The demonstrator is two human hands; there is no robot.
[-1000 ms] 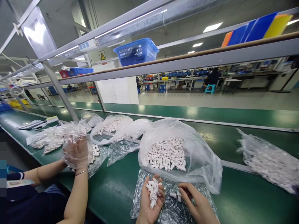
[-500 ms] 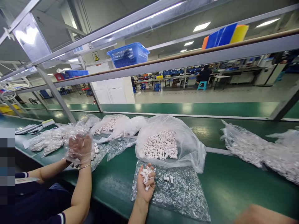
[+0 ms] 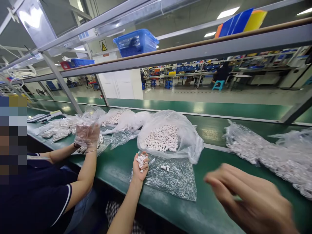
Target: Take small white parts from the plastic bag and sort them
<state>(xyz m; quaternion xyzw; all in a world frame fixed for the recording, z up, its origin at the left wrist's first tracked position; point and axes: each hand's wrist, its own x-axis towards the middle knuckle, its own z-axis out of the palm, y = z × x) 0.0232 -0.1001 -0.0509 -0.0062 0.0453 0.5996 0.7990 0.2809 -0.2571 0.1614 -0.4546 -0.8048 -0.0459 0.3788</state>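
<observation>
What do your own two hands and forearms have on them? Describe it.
The left hand wears no glove; its wrist and forearm show no band or sleeve. The right hand is ungloved too, but blurred; whether it wears a ring is unclear.

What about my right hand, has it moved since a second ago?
Yes, rightward: your right hand was over the flat plastic bag, and now it is beyond the bag's right edge, above the green workbench.

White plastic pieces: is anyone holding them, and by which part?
The left hand cups a loose handful of white pieces in its palm; no single part is gripped.
</observation>
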